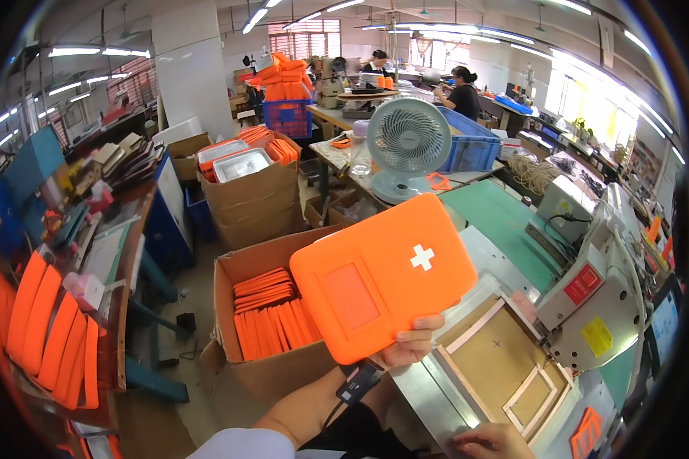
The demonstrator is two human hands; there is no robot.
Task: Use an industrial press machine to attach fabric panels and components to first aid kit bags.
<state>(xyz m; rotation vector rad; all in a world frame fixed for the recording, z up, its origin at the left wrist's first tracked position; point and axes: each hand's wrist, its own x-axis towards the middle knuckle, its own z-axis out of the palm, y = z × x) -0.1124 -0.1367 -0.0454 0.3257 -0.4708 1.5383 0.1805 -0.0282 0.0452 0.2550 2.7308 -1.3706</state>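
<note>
Toward four o'clock, reaching from the rim, stands the pale machine (589,314), its head overhanging a metal bed, presumably so flat work can sit beneath it. At seven o'clock the open carton (275,379) holds rows of orange pieces (264,289), packed close on edge, probably to save room and let single ones be lifted out. Near the centre is the orange case (394,283), raised and tilted with its windowed face toward the wearer, an angle that seems suited to inspecting it. At four o'clock on the bed lies the wood-edged board (486,359); its raised strips look meant to keep work located. The left hand (409,346) is closed around the case's lower right edge, fingers over the front. Toward five o'clock the right hand (497,442) is curled by the bed, partly cropped; I cannot tell whether it grips anything. Smallest, the white cross (422,258) faces outward, unobstructed.
</note>
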